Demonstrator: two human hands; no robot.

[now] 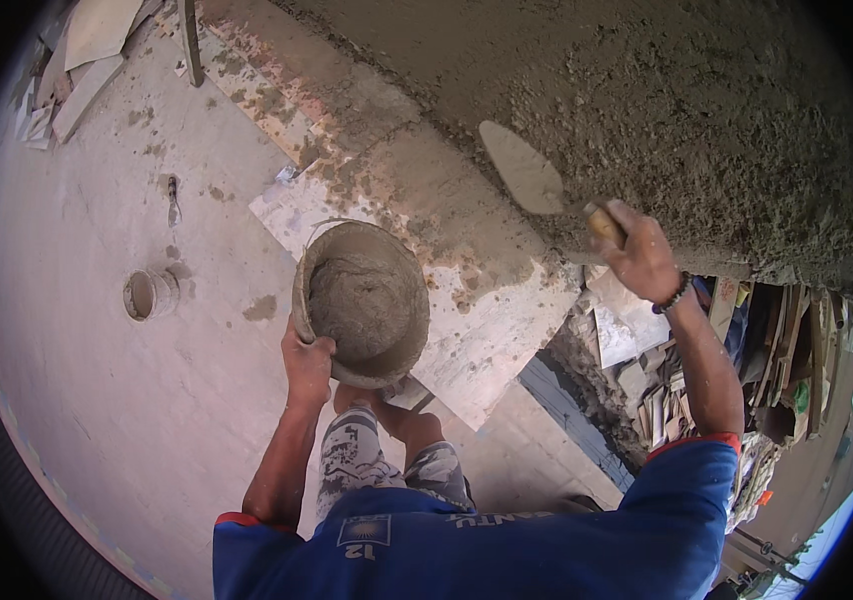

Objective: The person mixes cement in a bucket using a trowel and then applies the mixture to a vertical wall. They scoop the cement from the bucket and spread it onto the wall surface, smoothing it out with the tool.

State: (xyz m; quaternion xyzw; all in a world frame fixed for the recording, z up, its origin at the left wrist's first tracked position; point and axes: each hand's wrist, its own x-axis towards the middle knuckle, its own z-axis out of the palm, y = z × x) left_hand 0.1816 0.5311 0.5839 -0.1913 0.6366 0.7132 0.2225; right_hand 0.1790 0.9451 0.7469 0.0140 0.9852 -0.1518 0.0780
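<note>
My left hand (308,368) grips the rim of a mortar-caked bucket (417,318) in front of my legs. Wet grey mortar (355,300) lies inside it. My right hand (642,252) is closed round the wooden handle of a trowel (521,168), held out to the right of the bucket. The trowel's pointed blade is coated grey and is at the rough mortar-covered wall (667,110); I cannot tell whether it touches.
Splattered boards (487,340) lie along the wall's foot. A small round container (151,294) and a narrow tool (174,200) are on the floor at left. Board scraps (87,95) sit far left. Stacked wood and rubble (667,400) are at right.
</note>
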